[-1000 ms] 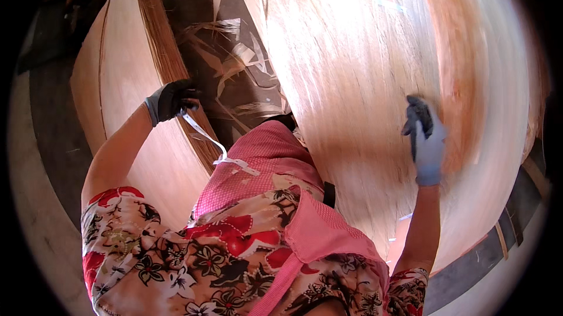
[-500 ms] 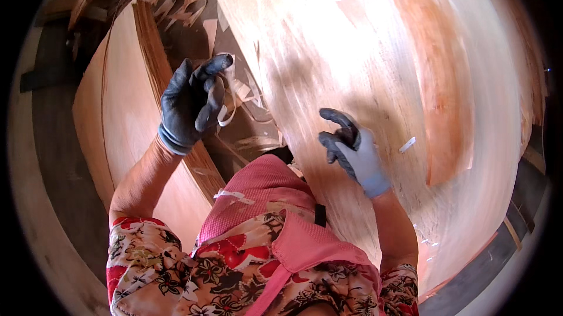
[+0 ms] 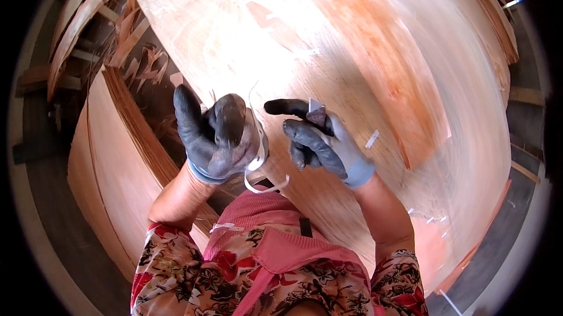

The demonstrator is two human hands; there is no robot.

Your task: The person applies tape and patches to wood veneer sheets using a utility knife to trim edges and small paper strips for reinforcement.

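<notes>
Fingers (image 3: 189, 111), gloved, two sets: left hand (image 3: 218, 137) curled, right hand (image 3: 329, 143) loosely parted.
White tape (image 3: 255, 165): looped just right of my left fingers, tail hanging below; whether gripped, I cannot tell. White scrap (image 3: 315, 105): against my right fingers. Wooden sheet (image 3: 328, 206): beneath them. Best, I judge: tail untwisted, off the palm.

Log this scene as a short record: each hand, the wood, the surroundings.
Left hand: dark-coated grey glove, fingers bent; narrow white flexible strip curls beside it
Right hand: matching glove, fingers curled; small white piece at it, held or stuck unclear
Main surface: large pale wood sheet
On sheet: long orange-brown wood piece, beyond and right of both hands
Left side: stack of thin pale wood sheets
Upper left: ragged brown wood scraps
Clothing: pink textured apron
</notes>
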